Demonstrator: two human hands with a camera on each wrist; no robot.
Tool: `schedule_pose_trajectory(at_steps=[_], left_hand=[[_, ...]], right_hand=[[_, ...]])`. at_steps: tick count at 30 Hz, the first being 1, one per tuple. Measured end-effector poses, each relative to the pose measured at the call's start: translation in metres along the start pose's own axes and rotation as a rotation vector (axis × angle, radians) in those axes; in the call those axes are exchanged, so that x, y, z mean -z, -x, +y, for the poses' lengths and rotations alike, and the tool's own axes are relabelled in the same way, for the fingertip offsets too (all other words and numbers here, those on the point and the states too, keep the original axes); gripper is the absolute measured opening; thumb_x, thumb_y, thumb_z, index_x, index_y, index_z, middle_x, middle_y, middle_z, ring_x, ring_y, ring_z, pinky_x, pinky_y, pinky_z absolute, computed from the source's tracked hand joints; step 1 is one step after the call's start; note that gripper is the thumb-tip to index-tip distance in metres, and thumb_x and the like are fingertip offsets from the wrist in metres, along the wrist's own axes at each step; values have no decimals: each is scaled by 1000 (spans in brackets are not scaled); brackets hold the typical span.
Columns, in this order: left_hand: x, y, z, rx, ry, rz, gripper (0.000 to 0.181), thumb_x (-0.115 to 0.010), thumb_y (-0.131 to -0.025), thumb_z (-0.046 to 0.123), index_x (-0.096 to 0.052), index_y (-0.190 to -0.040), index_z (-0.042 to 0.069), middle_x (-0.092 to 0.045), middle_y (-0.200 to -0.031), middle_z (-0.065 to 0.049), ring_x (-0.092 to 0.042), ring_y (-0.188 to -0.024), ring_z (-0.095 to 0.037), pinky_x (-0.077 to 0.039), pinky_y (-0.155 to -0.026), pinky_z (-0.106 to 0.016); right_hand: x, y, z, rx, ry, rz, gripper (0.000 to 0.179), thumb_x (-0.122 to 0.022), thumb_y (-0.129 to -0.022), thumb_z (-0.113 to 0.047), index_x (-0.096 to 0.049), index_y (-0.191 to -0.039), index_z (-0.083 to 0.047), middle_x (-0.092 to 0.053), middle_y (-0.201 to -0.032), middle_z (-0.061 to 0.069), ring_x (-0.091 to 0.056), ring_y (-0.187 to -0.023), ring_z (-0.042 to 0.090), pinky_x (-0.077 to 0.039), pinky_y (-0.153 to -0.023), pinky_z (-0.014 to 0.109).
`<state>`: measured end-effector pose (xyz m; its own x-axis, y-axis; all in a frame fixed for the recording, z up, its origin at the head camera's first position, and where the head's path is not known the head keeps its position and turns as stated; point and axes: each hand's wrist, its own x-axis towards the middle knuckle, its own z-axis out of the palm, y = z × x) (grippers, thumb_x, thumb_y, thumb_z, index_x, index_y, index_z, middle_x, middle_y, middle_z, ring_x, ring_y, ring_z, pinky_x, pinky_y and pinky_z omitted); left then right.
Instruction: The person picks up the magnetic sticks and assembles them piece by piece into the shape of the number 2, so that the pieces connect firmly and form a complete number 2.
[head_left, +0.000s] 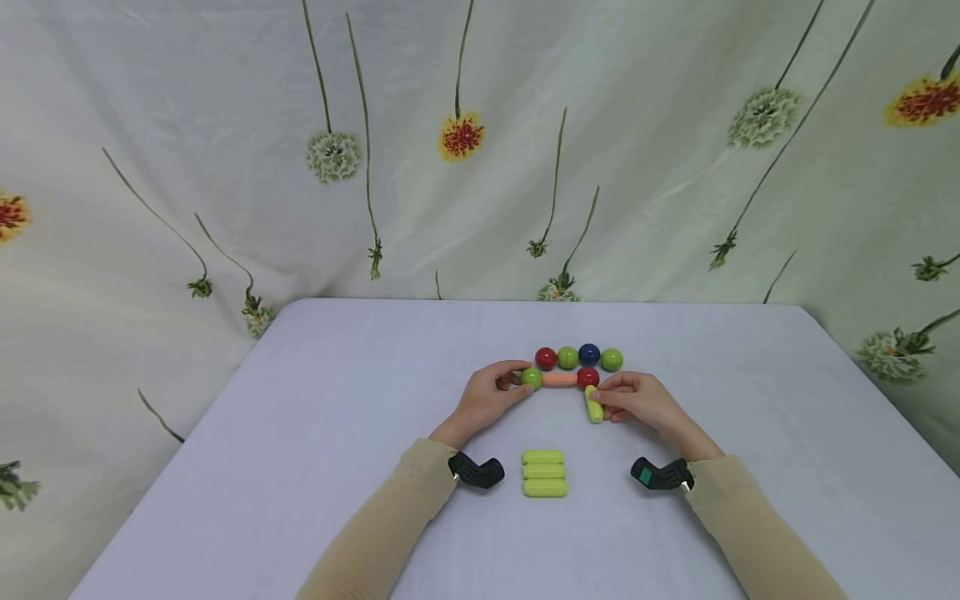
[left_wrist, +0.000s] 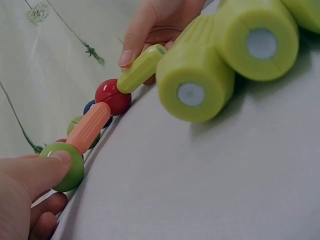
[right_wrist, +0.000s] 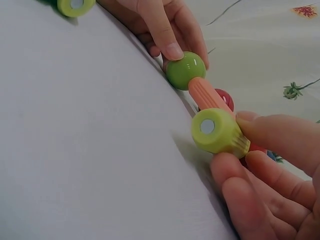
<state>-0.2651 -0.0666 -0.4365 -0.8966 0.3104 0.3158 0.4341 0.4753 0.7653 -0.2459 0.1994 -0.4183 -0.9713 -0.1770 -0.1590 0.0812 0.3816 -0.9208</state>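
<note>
My left hand [head_left: 489, 393] grips a green ball [head_left: 531, 378] between thumb and fingers. An orange ribbed rod [head_left: 559, 379] runs from that ball to a red ball [head_left: 588, 377]. My right hand [head_left: 643, 404] pinches a yellow-green rod [head_left: 594, 405]; its far end touches the red ball in the left wrist view, and its near end points toward me. A pale grey disc [right_wrist: 207, 127] shows in that near end in the right wrist view. There the red ball is mostly hidden behind the rod and fingers.
Behind the joined pieces stands a row of loose balls: red [head_left: 546, 358], green [head_left: 567, 357], dark blue [head_left: 589, 354] and green [head_left: 612, 359]. Three yellow-green rods [head_left: 544, 473] lie side by side between my forearms. A white cloth [head_left: 360, 367] covers the table; a flowered curtain [head_left: 480, 208] hangs behind.
</note>
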Motion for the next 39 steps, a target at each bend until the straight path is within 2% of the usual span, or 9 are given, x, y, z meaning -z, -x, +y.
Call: schedule_pose_trajectory(at_steps=[22,39], left_hand=[[-1,-1,-1,1,6,-3,34,-70,-85,19,-65,-119,12,-66,-101,-4,-57,-84,-14,-45,-73,-25],[-1,-3,2,3,13,0,35,-71,-85,23,-65,-119,13,-65,-102,-3,-57,-83,-14,-44,-71,-26]], right_hand=[[0,-1,-6,-86,16,42,42,-70,-84,-25,-61,-109,6,-62,-72,0,-57,-61,8,-50,-57,20],[-1,-1,-7,-102,33,48,43,-70,-84,-27,-60,-111,6,-62,-75,1,-57,-62,9,-49,-58,20]])
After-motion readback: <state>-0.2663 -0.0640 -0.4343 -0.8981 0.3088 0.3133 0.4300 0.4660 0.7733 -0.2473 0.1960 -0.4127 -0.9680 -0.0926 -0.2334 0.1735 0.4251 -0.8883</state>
